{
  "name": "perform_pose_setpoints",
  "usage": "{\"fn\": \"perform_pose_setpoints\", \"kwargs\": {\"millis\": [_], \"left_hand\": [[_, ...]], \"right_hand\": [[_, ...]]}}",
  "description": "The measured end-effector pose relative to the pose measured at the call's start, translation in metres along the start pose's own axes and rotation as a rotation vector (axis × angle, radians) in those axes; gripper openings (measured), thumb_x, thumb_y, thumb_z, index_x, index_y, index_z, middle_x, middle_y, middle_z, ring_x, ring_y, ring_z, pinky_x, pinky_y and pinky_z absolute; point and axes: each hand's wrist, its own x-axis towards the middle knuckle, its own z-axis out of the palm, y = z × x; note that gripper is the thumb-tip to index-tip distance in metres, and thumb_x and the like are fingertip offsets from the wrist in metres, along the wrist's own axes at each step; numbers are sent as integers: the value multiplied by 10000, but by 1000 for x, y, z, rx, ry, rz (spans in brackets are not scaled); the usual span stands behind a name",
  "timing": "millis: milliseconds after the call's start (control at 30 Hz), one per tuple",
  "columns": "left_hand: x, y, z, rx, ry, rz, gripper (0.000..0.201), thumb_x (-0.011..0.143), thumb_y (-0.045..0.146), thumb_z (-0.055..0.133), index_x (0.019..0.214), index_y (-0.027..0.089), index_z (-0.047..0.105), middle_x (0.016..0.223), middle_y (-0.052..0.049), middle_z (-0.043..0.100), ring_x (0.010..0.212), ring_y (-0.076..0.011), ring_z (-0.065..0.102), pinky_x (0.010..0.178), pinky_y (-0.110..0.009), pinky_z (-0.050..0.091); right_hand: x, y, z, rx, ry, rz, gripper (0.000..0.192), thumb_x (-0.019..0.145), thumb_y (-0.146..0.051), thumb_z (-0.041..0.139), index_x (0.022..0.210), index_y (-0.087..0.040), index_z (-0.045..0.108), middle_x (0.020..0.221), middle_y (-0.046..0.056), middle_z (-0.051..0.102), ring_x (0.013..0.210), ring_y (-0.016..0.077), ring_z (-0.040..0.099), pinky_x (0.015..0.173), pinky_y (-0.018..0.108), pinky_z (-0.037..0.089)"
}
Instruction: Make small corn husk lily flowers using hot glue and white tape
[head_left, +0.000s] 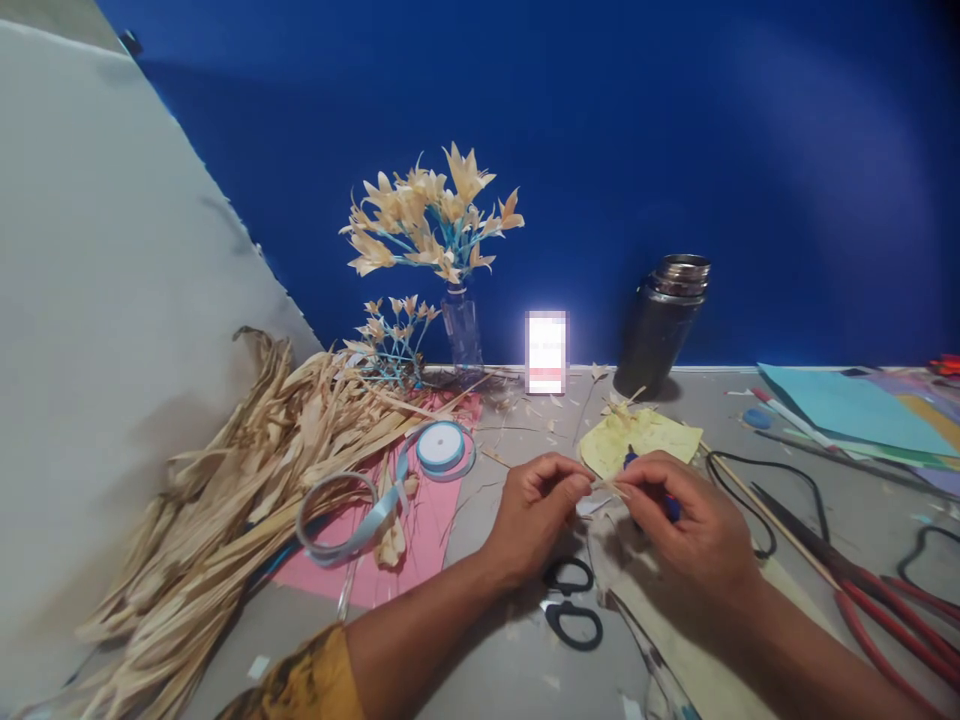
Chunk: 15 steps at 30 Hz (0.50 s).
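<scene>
My left hand [536,510] is closed, its thumb and forefinger pinching one end of a small pale strip of dried husk [606,484]. The other end sits in the pinch of my right hand [694,530], so the strip spans the short gap between my fingertips. Behind my right hand lies a blue tool with a dark tip [631,456], mostly hidden by the fingers; it looks like a glue gun. Just beyond my fingertips is a yellow sheet [679,440] with husk scraps on it. Black-handled scissors [574,615] lie below my left wrist.
Dried corn husks [225,480] are heaped at left, beside pink paper [427,530] with a blue ribbon roll [440,446] and tape [337,545]. Husk flowers [442,215] stand in a clear bottle [463,330]. A dark flask [660,330], lit phone [547,350] and red-handled shears [870,580] lie around.
</scene>
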Motion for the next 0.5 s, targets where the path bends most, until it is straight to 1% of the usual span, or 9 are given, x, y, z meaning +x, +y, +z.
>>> {"fn": "perform_pose_setpoints", "kwargs": {"millis": [67,133,233,367,433,500], "left_hand": [[-2,-2,1,32,-17,13,149,741,298,808,751,156,762,690,-23,655,610,-111,530,597,-232,412],[-3,-2,1,22,-22,-3,131,729,267,806,716,156,739,647,-9,623,598,-109,510,586,-231,397],[-1,-2,1,-48,-14,-54,177,717,291,818,695,155,706,575,20,571,524,-88,455,532,-222,353],[5,-4,-4,-128,-36,-143,280,681,371,868,723,152,698,474,44,527,442,-65,399,471,-205,274],[8,-7,-7,-161,-43,-172,335,654,411,893,727,150,696,483,37,551,428,-57,396,453,-200,252],[12,-7,-9,-200,-45,-186,380,629,441,911,714,146,686,549,17,608,429,-49,413,439,-197,252]], "right_hand": [[1,-2,0,0,-2,-11,137,937,-214,631,814,-254,677,747,1,669,629,164,591,561,296,435],[0,-2,0,5,-9,-23,134,938,-220,630,819,-253,680,753,4,673,628,165,595,561,298,438],[-3,-1,0,21,-4,12,146,953,-247,609,825,-256,678,789,20,686,660,180,616,571,307,449],[-5,3,0,33,-3,94,162,964,-275,599,819,-256,668,796,21,682,666,186,615,581,309,454],[-5,7,0,23,-28,109,162,961,-280,605,815,-250,670,782,17,677,652,179,606,576,303,446],[-2,10,1,9,-70,104,169,961,-285,609,812,-242,675,763,15,671,639,174,597,570,298,438]]}}
